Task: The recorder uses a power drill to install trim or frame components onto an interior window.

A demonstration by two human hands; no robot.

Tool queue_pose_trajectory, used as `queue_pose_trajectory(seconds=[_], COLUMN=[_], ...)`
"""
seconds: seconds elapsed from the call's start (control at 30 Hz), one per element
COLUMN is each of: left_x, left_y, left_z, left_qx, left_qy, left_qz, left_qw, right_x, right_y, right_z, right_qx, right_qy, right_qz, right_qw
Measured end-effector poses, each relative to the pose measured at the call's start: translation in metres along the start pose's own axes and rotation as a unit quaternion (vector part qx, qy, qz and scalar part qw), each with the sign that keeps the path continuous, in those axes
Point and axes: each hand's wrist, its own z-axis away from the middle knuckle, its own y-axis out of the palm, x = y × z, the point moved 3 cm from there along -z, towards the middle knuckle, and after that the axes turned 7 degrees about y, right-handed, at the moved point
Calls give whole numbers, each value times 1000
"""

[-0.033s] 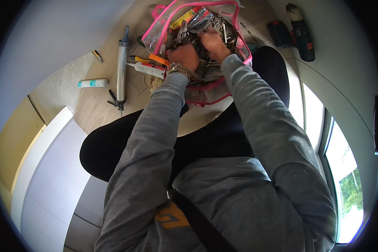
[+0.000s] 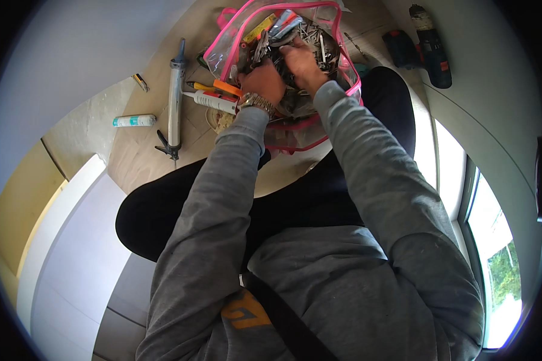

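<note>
A clear plastic bag [image 2: 304, 142] with pink trim gapes at the top, with both my hands inside it. My left hand [image 2: 265, 83], a metal-banded watch at its wrist, is curled on the left side of the contents beside a shiny metal tool [image 2: 261, 48]. What its fingers grip is hidden. My right hand [image 2: 303, 64] has bent fingers closed at a dark item I cannot make out, just below a blue-and-grey packet [image 2: 285, 24]. Loose screws and metal bits [image 2: 312, 35] lie around the hands. A yellow packet [image 2: 259, 29] leans at the bag's far left.
Left of the bag lie a caulking gun [image 2: 175, 102], a white sealant tube [image 2: 214, 101], an orange-handled tool [image 2: 227, 88] and a white-and-teal cartridge [image 2: 134, 120]. A cordless drill [image 2: 432, 51] lies at far right near the wall. My crossed legs [image 2: 162, 195] border the bag's near side.
My right hand has shifted slightly left and up inside the bag. The blue-and-grey packet above it has tilted, showing more of its face. My left hand stays nearly in place.
</note>
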Motion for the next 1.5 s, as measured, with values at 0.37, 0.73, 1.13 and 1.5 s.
queue_pose_trajectory(seconds=[0.37, 0.73, 1.13, 1.5], left_x=[-23, -77, -45, -42], left_y=[51, 33, 16, 4], left_z=[-41, -45, -61, -37], left_qx=[-95, -69, -233, -86], left_qy=[211, 120, 173, 216], left_qz=[77, 81, 7, -107], left_qw=[970, 987, 957, 967], right_x=[76, 76, 74, 120], right_y=[71, 115, 117, -36], right_z=[42, 41, 62, 76], right_qx=[31, 41, 35, -54], right_qy=[-11, -13, -41, -277], right_qz=[626, 694, 672, 524], right_qw=[779, 718, 739, 803])
